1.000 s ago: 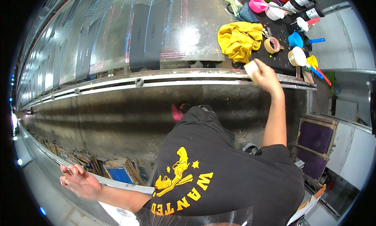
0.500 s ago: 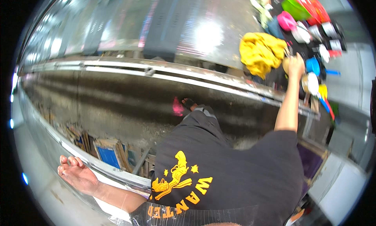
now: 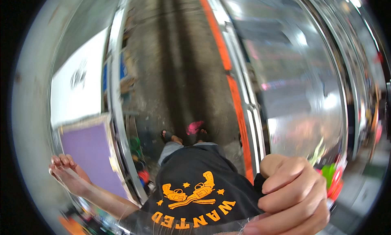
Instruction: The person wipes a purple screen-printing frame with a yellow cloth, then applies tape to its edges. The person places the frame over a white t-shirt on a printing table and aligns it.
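Observation:
My left hand is raised at the lower left, beside a framed purple panel. Its fingers are loosely bent, and nothing shows in them. Large and close at the lower right is my right hand, its fingers curled in and closed. Whatever they may hold is hidden. Between the hands is my black shirt with an orange print. A clear, shiny film crosses the bottom of the view.
A long shiny table with an orange strip along its edge runs on the right. Green and red items sit behind my right hand. A white printed sheet lies left. Between them runs a concrete floor with a pink patch.
My view and body have turned, so the aisle now runs straight ahead. My right hand has left the cluttered table end with the yellow cloth and come up close, fingers curled.

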